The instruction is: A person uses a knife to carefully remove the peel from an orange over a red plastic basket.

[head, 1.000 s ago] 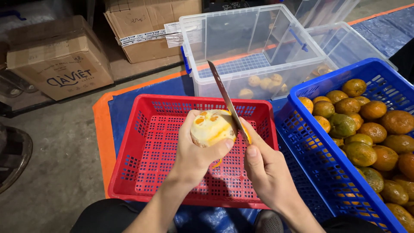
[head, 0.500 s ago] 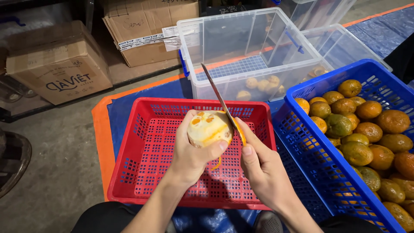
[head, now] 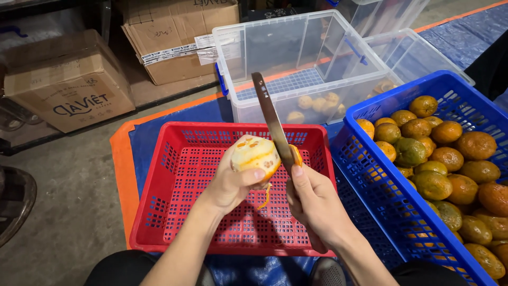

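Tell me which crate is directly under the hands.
The red crate, holding no fruit; the blue crate of oranges sits to its right.

I see the left hand (head: pixel 233 182) cupping a mostly peeled orange (head: pixel 255 154) over the red basket (head: pixel 174 212), thumb on its front. Right hand (head: pixel 317 204) grips a knife (head: pixel 272 119), blade tilted up-left, touching the fruit's right side w/ a peel strip (head: pixel 263 197) dangling below. Blue basket (head: pixel 370 206) of unpeeled oranges (head: pixel 439 159) on the right; clear bin (head: pixel 275 58) w/ peeled fruit behind.
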